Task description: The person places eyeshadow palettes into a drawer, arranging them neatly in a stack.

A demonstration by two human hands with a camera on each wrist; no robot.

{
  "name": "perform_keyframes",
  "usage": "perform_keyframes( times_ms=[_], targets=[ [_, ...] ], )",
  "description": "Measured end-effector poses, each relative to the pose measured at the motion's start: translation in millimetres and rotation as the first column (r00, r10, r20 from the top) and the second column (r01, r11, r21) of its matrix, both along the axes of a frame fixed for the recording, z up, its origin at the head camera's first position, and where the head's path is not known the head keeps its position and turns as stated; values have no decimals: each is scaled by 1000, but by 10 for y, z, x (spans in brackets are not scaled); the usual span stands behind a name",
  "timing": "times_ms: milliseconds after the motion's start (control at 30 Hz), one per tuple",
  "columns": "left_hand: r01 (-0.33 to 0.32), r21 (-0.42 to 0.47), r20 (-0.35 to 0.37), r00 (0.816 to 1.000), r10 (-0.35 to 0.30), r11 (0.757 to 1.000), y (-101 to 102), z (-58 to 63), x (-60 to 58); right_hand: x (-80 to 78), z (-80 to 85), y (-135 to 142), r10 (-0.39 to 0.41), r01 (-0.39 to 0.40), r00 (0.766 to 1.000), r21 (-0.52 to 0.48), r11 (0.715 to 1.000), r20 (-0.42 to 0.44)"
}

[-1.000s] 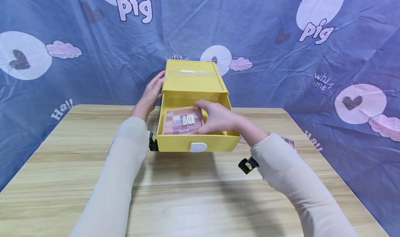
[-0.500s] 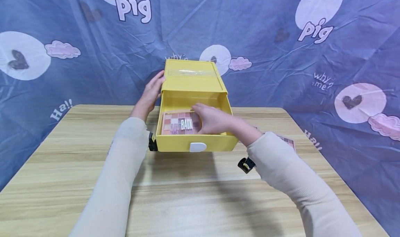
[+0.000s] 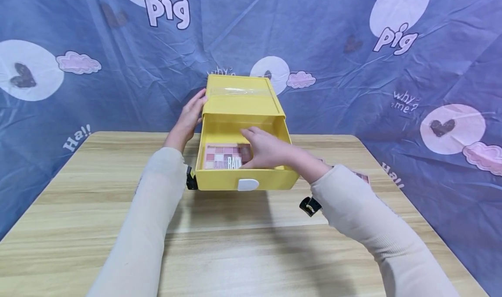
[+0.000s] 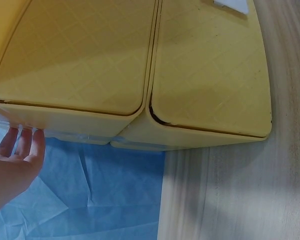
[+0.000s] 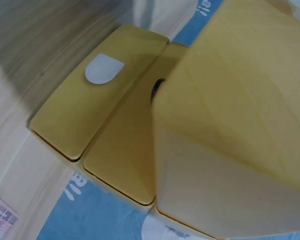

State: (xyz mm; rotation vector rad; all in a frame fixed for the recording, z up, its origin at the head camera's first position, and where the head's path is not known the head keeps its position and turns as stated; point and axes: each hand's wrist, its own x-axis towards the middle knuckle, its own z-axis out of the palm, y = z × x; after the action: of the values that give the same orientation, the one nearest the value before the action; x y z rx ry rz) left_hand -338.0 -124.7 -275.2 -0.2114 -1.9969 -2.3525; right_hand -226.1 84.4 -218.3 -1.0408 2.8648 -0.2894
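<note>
A yellow drawer box (image 3: 243, 103) stands at the back of the table, its top drawer (image 3: 215, 179) pulled out toward me. Inside the drawer, at the left, lies an eyeshadow palette (image 3: 219, 155) with pink and brown squares and white lettering. My right hand (image 3: 270, 151) reaches into the drawer and holds the palette by its right end, thumb at the near side and fingers at the far side. My left hand (image 3: 190, 116) rests with extended fingers against the box's left side; in the left wrist view its fingertips touch the yellow wall. The right wrist view does not show the right hand.
More palettes (image 3: 361, 177) lie on the table to the right, partly behind my right sleeve. Lower drawers (image 5: 122, 150) of the box are shut, one with a white tab (image 5: 104, 69). A blue printed cloth (image 3: 333, 70) hangs behind the wooden table (image 3: 235, 249).
The palette has moved down and now lies lower in the drawer. My right hand has shifted slightly left with it. The left hand stays where it was on the box.
</note>
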Motion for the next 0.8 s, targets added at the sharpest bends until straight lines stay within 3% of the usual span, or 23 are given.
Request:
perform_keyframes(
  times_ms=[267,500,800],
  targets=[
    [0,-3,6,1000,0,1000,-17,4,-14,31,183,136,-45,53,997,-120,991,65],
    [6,-14,-15,1000,-6,1000,-35,9,-25,49,361,275,-66,73,997,-201,977,41],
    [10,13,-20,1000,-9,1000,-17,11,-11,28,499,559,-147,160,987,-356,921,63]
  ],
)
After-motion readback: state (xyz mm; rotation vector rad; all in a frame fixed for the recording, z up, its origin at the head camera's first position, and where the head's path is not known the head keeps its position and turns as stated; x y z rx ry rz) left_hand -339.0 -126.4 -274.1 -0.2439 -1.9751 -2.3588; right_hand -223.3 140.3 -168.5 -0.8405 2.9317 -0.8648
